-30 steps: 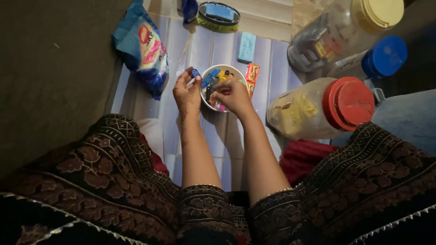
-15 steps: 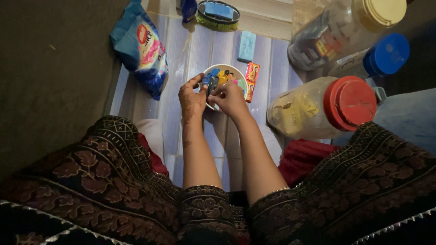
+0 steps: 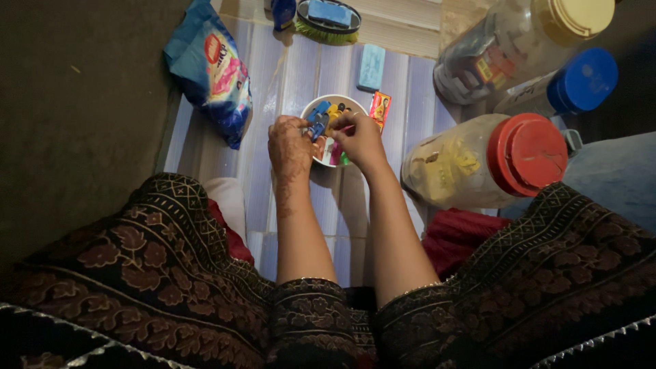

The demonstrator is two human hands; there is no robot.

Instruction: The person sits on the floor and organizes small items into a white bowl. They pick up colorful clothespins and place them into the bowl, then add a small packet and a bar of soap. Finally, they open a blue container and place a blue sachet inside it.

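While both hands meet over the bowl [image 3: 311,108], the left hand [image 3: 290,145] pinches a blue piece [image 3: 316,123]; the right hand [image 3: 361,139], fingertips pinched on something small, hovers just right of it.

Bowl [image 3: 325,158] btwn snack bag [image 3: 212,68] on left & jars [image 3: 478,160] on right.

Blue snack bag [image 3: 210,72] upper left, small orange-red packet [image 3: 380,107] beside bowl [image 3: 311,111]

A small shop counter, it seems: big clear plastic jars with red [image 3: 526,154], blue [image 3: 583,79] and yellow lids [image 3: 581,15] crowd its right edge, a blue snack packet [image 3: 208,72] lies left.
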